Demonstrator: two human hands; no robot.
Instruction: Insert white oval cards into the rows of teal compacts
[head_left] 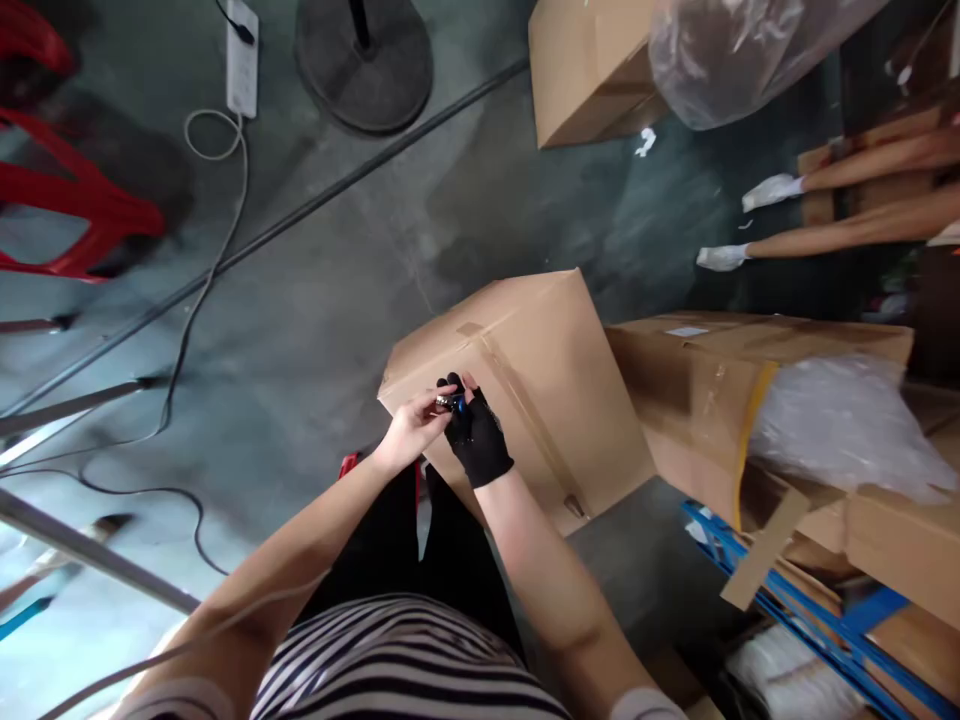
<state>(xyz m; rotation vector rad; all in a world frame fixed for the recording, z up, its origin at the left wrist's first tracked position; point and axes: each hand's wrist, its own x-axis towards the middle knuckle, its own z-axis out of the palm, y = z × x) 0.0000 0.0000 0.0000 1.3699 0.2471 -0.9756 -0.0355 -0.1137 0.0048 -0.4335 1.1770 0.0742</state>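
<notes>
While the left hand pinches a small shiny object over the taped cardboard box, black-gloved right hand against it, grip unclear from here

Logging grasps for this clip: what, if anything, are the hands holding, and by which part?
The left hand holds a small shiny item at the gloved right hand; which part, and whether the right grips too, cannot be told.

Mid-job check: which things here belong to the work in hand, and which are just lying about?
Apparently in the work:
small shiny item, held by the left hand at the gloved right hand
perhaps the taped cardboard box under them

Apparently just lying about:
white power strip
round black stand base
crumpled white scrap
</notes>
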